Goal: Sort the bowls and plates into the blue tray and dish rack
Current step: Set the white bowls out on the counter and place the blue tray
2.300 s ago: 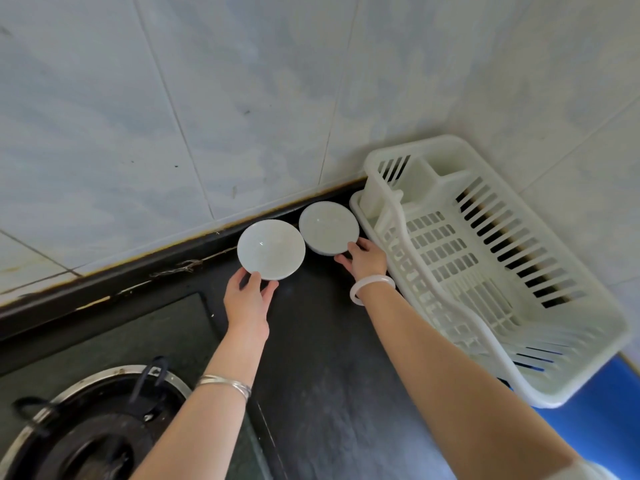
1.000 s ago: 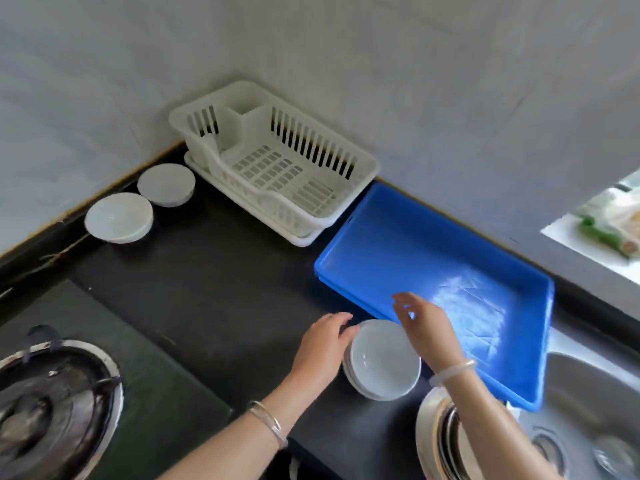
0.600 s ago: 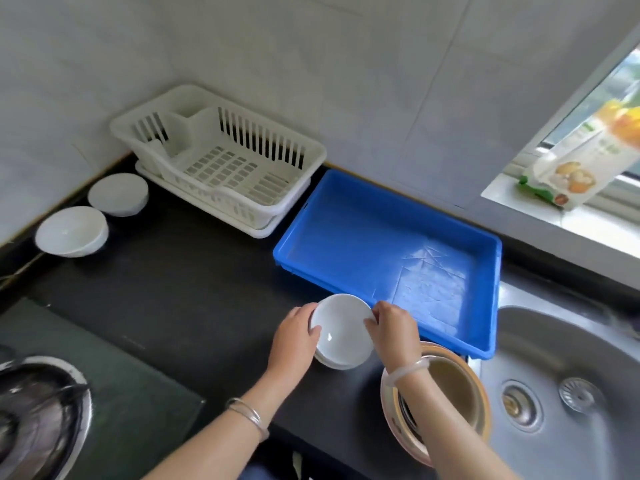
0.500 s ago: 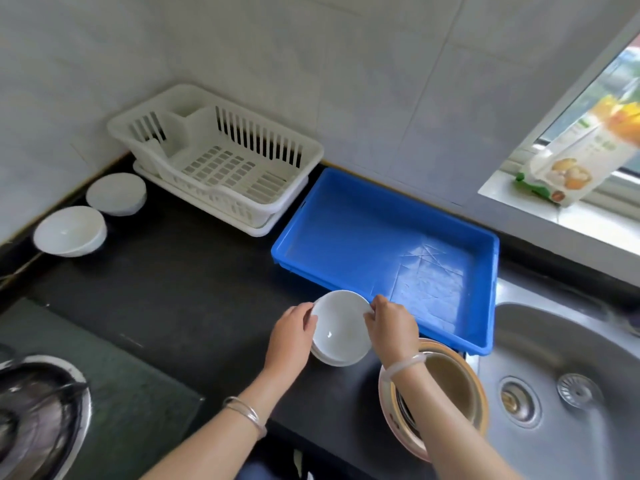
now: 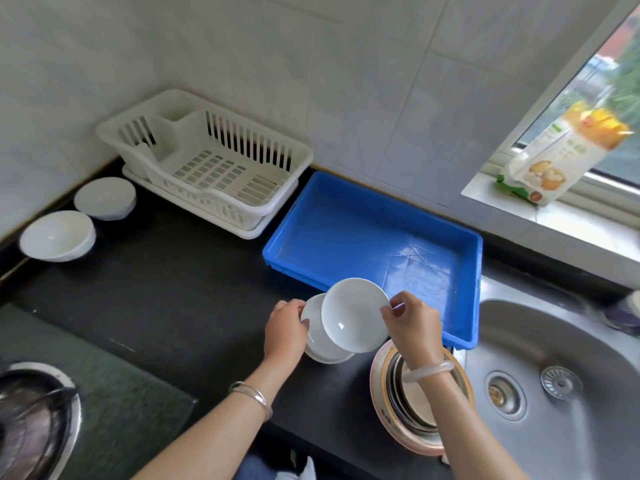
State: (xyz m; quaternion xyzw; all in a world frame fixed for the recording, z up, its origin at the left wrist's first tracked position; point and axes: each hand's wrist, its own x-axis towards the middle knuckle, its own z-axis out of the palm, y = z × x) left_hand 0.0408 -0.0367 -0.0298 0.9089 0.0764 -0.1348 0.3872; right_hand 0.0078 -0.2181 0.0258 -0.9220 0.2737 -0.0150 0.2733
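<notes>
Lifted since a moment ago, the top plate (image 5: pixel 355 315) now tilts above the stack of plates (image 5: pixel 323 344) on the black tabletop (image 5: pixel 173 299), right hand (image 5: pixel 412 323) fingers (image 5: pixel 389 308) pinched shut on its rim. Left hand (image 5: pixel 285 329) fingers curl against the stack's edge, steadying it. Just behind sits the blue tray (image 5: pixel 346 233), beside the dish rack (image 5: pixel 207 161); two bowls (image 5: pixel 57 235) stand far left.

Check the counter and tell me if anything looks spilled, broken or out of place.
Nothing stands out. The dish rack and blue tray sit level and hold nothing, and the right hand lifts a plate intact off the stack.
</notes>
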